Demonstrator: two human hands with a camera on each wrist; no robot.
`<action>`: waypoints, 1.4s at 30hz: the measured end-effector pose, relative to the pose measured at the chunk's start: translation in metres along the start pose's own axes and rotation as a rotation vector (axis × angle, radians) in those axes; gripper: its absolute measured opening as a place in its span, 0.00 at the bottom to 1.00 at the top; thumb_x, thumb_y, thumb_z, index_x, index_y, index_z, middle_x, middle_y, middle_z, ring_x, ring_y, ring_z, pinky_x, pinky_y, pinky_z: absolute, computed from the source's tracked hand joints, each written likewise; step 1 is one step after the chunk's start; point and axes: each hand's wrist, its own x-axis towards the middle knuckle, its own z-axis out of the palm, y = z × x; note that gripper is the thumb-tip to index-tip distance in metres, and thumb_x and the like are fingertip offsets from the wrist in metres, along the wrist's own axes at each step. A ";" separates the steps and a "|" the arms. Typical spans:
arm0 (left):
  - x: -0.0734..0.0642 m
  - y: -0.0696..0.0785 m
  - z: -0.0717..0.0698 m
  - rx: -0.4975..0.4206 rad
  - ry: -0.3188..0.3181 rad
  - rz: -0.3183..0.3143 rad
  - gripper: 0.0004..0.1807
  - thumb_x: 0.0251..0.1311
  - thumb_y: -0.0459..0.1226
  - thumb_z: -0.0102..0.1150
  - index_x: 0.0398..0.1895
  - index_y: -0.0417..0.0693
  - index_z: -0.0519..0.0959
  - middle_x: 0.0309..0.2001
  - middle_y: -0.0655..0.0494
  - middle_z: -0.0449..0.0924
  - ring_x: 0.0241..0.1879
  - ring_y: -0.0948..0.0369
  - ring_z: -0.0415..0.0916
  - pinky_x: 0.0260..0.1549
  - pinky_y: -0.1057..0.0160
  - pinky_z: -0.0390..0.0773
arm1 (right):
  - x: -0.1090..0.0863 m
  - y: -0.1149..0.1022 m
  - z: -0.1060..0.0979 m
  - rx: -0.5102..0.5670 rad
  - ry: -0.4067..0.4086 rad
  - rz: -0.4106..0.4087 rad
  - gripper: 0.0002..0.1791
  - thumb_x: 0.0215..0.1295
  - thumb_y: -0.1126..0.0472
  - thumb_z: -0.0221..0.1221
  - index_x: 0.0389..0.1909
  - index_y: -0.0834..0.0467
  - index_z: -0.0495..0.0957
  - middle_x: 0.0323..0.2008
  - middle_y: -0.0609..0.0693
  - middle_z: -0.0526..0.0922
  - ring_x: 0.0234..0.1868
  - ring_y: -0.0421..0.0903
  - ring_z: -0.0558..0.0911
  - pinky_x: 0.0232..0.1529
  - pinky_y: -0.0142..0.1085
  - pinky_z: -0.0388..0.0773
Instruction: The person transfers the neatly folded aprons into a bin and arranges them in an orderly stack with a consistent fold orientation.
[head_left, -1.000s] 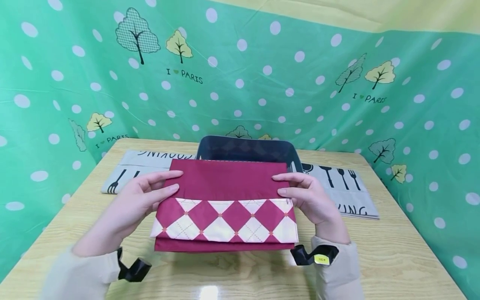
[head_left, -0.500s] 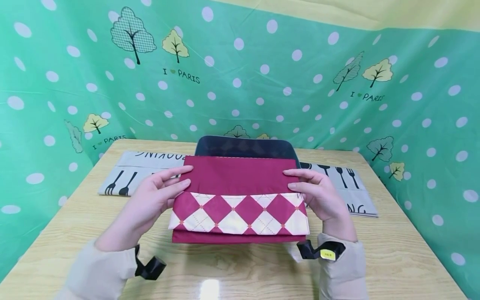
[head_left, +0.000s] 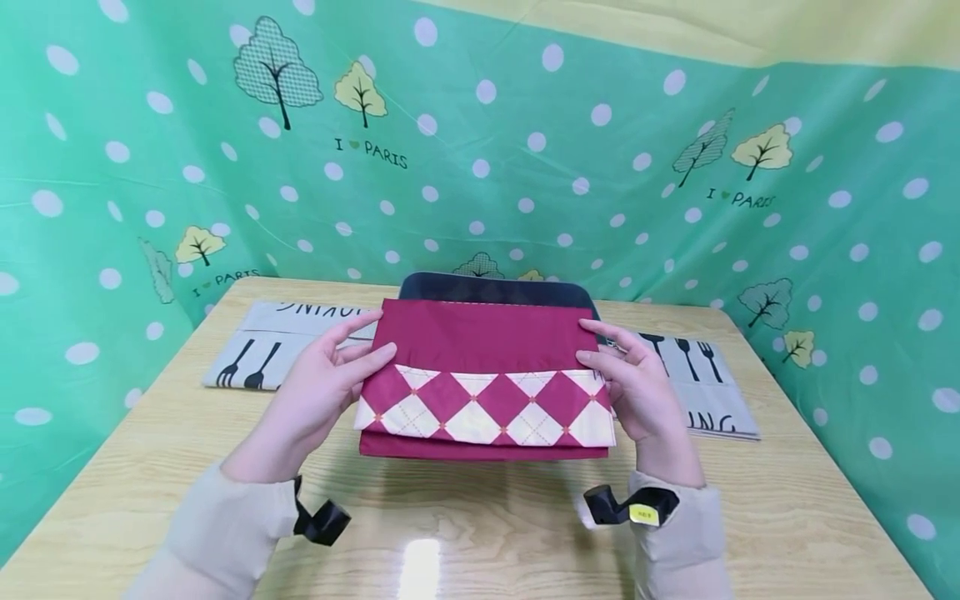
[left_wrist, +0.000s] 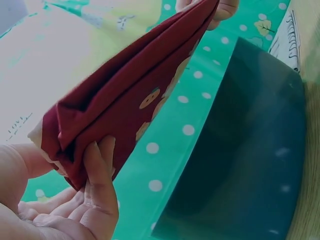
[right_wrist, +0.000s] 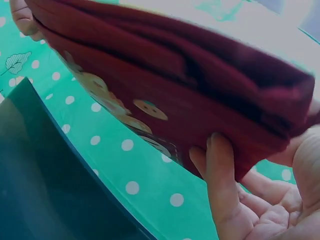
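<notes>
A folded maroon cloth [head_left: 487, 337] with a white-and-maroon diamond band is held up in front of the blue-black bin [head_left: 495, 288]. My left hand [head_left: 318, 383] pinches its left edge, thumb on the near face and fingers behind. At the opposite edge my right hand [head_left: 645, 383] grips in the same way. In the left wrist view, several layers of the cloth [left_wrist: 125, 95] show at its side, and a cartoon print is on its far face. The bin [left_wrist: 240, 150] is below and apart from it. Most of the bin is hidden behind the cloth in the head view.
On the table [head_left: 480, 533], a grey folded cloth [head_left: 281, 333] printed with utensils lies left of the bin. Another grey folded cloth [head_left: 690, 392] lies to the right. A green dotted curtain [head_left: 480, 150] hangs behind the table.
Both hands have carried the maroon cloth upward in the head view and to the right, nearer the bin. The left hand has shifted most. The grip of both stays the same.
</notes>
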 end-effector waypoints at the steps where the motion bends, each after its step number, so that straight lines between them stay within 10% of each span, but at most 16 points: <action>1: 0.001 0.000 0.000 -0.001 0.006 -0.001 0.40 0.66 0.42 0.63 0.77 0.55 0.55 0.50 0.58 0.82 0.42 0.66 0.86 0.43 0.70 0.83 | 0.001 0.000 0.001 0.004 0.021 0.006 0.23 0.69 0.67 0.57 0.63 0.53 0.70 0.38 0.45 0.88 0.34 0.41 0.88 0.34 0.35 0.86; 11: 0.011 0.003 0.000 0.030 0.000 -0.029 0.41 0.69 0.43 0.59 0.79 0.46 0.51 0.71 0.41 0.66 0.46 0.70 0.84 0.46 0.71 0.82 | 0.008 0.001 0.005 0.011 0.129 0.065 0.34 0.69 0.62 0.60 0.74 0.54 0.60 0.31 0.42 0.89 0.28 0.40 0.88 0.31 0.33 0.85; 23: 0.030 0.015 -0.005 -0.042 -0.049 0.019 0.35 0.71 0.37 0.55 0.77 0.41 0.55 0.64 0.42 0.69 0.45 0.68 0.82 0.47 0.71 0.81 | 0.022 -0.013 0.007 -0.060 0.111 0.079 0.33 0.70 0.64 0.57 0.75 0.59 0.59 0.37 0.41 0.87 0.31 0.36 0.86 0.36 0.29 0.84; 42: 0.060 0.031 -0.005 0.128 -0.033 -0.071 0.34 0.71 0.35 0.54 0.77 0.44 0.55 0.70 0.43 0.66 0.63 0.55 0.73 0.58 0.67 0.77 | 0.039 -0.037 -0.002 -0.319 0.028 0.057 0.34 0.73 0.62 0.53 0.76 0.61 0.54 0.50 0.49 0.83 0.40 0.34 0.85 0.44 0.28 0.83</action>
